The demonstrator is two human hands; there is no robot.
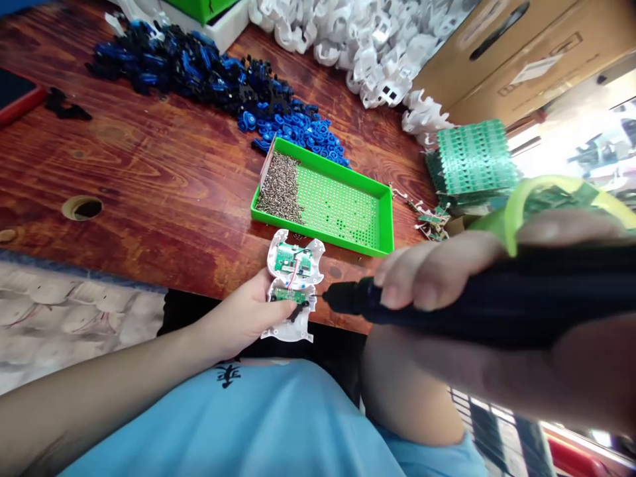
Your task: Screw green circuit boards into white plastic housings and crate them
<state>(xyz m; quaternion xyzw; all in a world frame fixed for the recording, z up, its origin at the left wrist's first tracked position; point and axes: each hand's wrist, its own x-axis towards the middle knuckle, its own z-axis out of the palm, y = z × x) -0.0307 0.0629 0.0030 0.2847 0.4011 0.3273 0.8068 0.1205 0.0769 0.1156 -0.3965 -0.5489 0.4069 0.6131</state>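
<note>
My left hand [253, 308] grips a white plastic shell [301, 328] at the table's front edge, with the thumb on its lower half. Green circuit boards [288, 295] sit in both halves of the shell, and thin red and white wires run between the halves. My right hand [442, 268] is wrapped round a black electric screwdriver [497, 291], large and blurred at the right. The driver's tip points left and reaches the right side of the shell's lower half; whether it touches a screw cannot be made out.
Behind the shell lies a green perforated tray [387, 222] with many small screws [281, 189] at its left. Beyond are blue and black parts [199, 69], white shells [382, 40], stacked green boards [477, 159] and a cardboard box [541, 53]. The wooden table [124, 165] has a round hole.
</note>
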